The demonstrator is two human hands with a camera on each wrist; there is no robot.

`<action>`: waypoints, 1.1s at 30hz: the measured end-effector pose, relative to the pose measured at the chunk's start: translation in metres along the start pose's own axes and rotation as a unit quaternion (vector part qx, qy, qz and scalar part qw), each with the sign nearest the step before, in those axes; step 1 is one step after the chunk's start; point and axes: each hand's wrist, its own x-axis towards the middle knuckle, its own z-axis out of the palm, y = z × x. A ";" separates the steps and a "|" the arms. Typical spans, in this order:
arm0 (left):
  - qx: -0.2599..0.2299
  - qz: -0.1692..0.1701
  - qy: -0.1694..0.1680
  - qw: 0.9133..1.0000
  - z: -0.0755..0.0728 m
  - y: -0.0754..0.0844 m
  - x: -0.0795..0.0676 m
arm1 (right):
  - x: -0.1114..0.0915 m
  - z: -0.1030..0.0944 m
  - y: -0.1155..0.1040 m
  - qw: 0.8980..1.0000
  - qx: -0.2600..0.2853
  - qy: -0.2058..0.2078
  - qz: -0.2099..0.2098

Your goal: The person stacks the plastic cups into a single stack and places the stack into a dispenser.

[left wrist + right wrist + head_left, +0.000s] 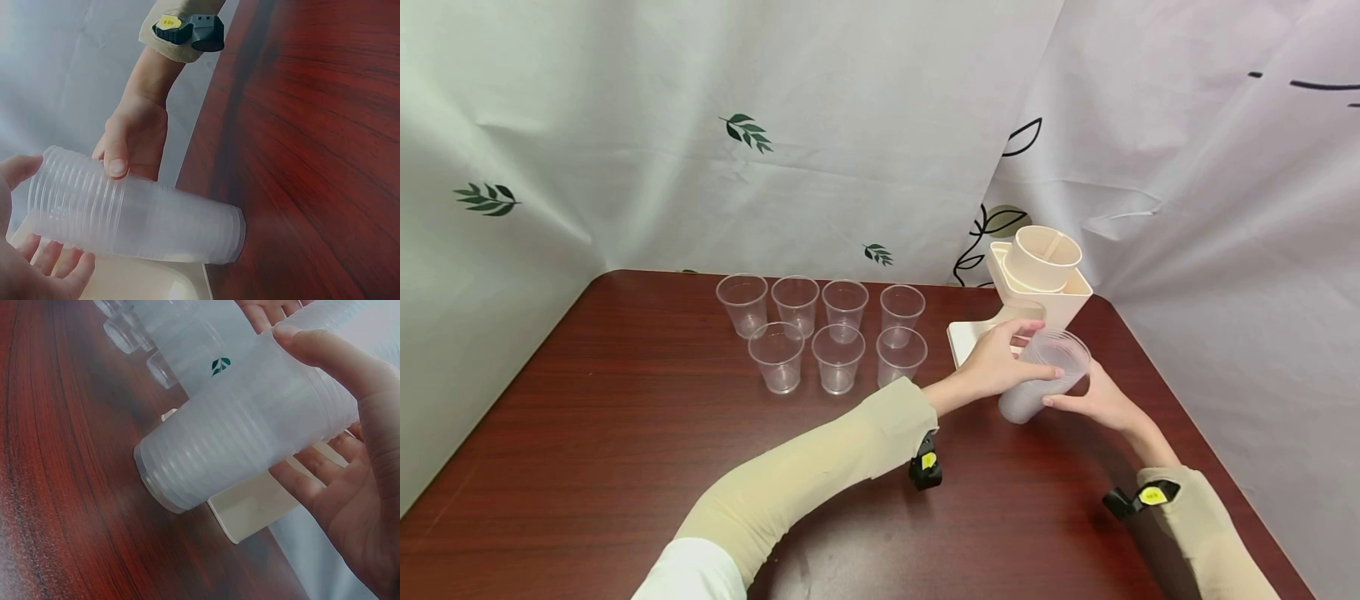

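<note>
A tall stack of nested clear plastic cups (pixel 1036 390) is tilted over the right part of the table, its rims up and its base low by the tabletop. My left hand (pixel 996 360) grips the rim end, thumb on one side and fingers on the other, as the left wrist view shows. Lower on the stack, my right hand (pixel 1105 402) holds it between thumb and fingers. Right behind the hands stands a cream-coloured dispenser (pixel 1052 304) with a round open tube on top. A clear cup rim (pixel 1026 312) shows under its head, partly hidden by my left hand.
Several single clear cups stand upright in two rows left of the dispenser, including a front cup (pixel 777 360) and a back cup (pixel 743 304). The dark red wooden table (pixel 587 433) ends at a white curtain (pixel 820 150) with leaf prints.
</note>
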 end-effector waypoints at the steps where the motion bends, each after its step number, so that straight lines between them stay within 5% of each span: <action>1: -0.001 -0.002 0.003 1.000 0.000 0.000 0.000 | 0.000 0.000 0.000 1.000 -0.001 0.000 0.000; 18: 0.002 0.020 0.019 1.000 -0.011 -0.001 -0.005 | 0.001 0.000 -0.002 1.000 0.002 0.002 0.002; 33: -0.008 0.005 0.042 0.999 -0.044 0.000 -0.014 | 0.000 -0.001 0.001 1.000 0.001 0.002 0.013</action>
